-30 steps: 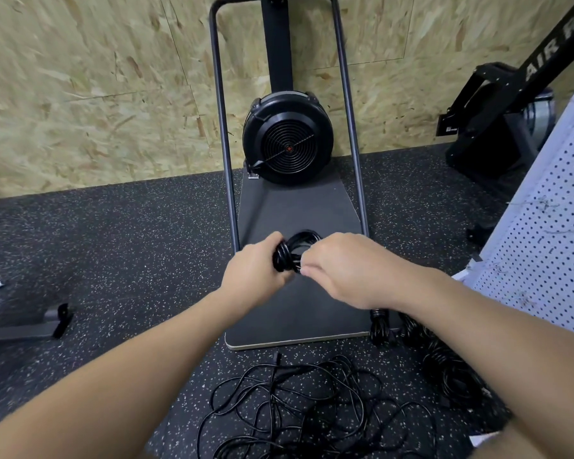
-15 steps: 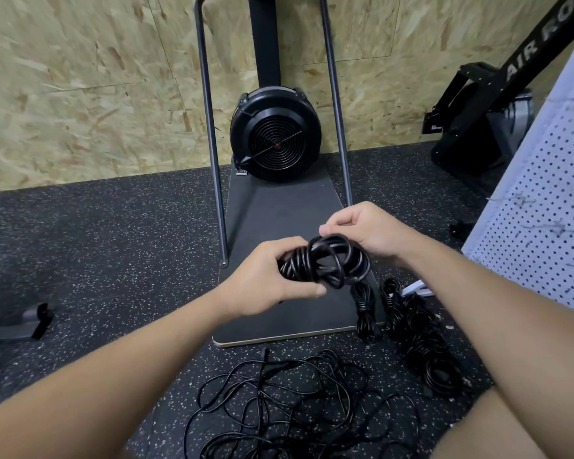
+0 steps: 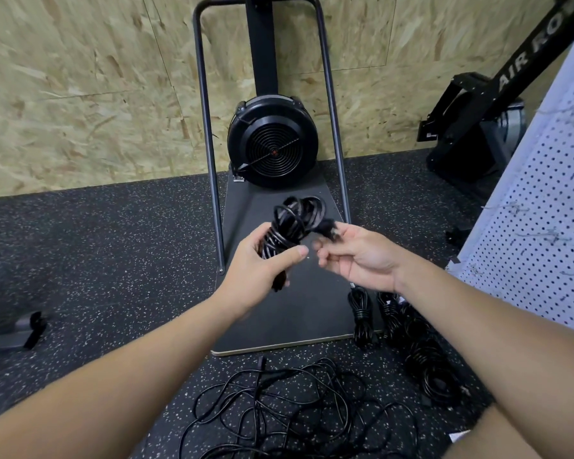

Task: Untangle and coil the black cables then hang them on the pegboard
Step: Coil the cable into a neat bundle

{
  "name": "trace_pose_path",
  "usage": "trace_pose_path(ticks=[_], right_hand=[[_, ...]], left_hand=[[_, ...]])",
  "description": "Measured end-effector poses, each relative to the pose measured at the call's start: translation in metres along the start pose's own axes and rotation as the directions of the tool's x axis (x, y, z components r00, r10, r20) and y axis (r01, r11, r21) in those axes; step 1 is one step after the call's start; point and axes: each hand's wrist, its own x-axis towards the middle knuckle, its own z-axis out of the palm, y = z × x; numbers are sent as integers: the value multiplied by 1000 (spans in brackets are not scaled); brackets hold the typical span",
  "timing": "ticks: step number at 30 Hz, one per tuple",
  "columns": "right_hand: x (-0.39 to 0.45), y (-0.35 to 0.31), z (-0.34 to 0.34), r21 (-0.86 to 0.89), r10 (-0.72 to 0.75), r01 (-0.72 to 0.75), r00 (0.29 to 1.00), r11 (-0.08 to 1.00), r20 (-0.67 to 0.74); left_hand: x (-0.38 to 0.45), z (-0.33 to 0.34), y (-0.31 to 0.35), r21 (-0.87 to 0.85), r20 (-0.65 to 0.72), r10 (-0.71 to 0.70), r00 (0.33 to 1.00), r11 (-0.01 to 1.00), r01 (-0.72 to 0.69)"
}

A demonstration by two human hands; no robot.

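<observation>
The left hand (image 3: 262,260) grips a coil (image 3: 292,223) of black cable, fingers and thumb curled round its lower part, so that the loops stand up above the fist and tilt to the right. One end of the cable hangs out below the fist. The right hand (image 3: 355,253) is just beside it, palm turned up, fingers loosely curled; a plug (image 3: 328,228) at the coil's free end lies against its fingertips, and it seems to be pinched there, though blur makes the hold hard to read. Both hands are held over the dark base board (image 3: 299,309) of a fan machine (image 3: 272,142) that stands against a chipboard wall (image 3: 80,87). On the speckled floor (image 3: 96,253) below the hands lies a tangle (image 3: 279,412) of loose black cable, well apart from the held coil. To the right of it, under the right forearm, several wound bundles (image 3: 411,339) lie side by side, one partly on the board's edge. The white pegboard (image 3: 550,207) stands at the right edge of the view, near the bundles, with a few wire hooks in its holes. A black rower (image 3: 478,114) sits behind it.
</observation>
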Motion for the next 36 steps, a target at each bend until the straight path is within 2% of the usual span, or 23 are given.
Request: trace_pose_path(ticks=[6,9,11,13,17,18,19,22,24,27,29,31,33,36], right_hand=[[2,1,11,-242,-167,150,985,959,-49],[1,6,19,-411,-235,193,971,891,-54],[0,6,27,-651,-348,210,933,730,-89],[-2,4,34,-850,-465,203,884,486,-55],[-8,-2,41,-972,-600,228,786,59,148],[-8,-4,43,-976,-623,216,761,-19,180],[-8,-5,45,-976,-639,213,744,-49,195],[-9,-10,51,-970,-636,242,753,23,172],[-10,-12,54,-967,-570,248,804,65,168],[-9,-6,55,-943,-381,294,898,153,219],[-5,3,52,-933,-309,296,924,206,225],[1,15,48,-945,-328,277,921,173,210],[4,21,49,-950,-383,266,905,164,187],[4,19,52,-956,-399,262,897,129,192]], left_hand=[[4,-13,2,8,69,-127,990,992,127],[0,-7,-1,17,59,-170,984,985,170],[1,-7,-1,45,59,-214,975,976,211],[1,-9,3,41,111,-292,950,956,289],[-3,-10,17,4,248,-430,868,896,443],[-4,-11,21,20,276,-449,850,887,462],[-4,-13,24,24,302,-458,836,881,473],[-2,-24,28,21,369,-462,806,872,490],[-3,-30,27,76,380,-465,799,877,474],[-2,-35,21,290,274,-434,858,888,356],[-1,-32,17,446,151,-368,918,854,269],[0,-26,10,563,67,-265,962,806,182],[-1,-20,2,587,17,-197,980,796,150],[-2,-16,1,616,17,-120,993,783,84]])
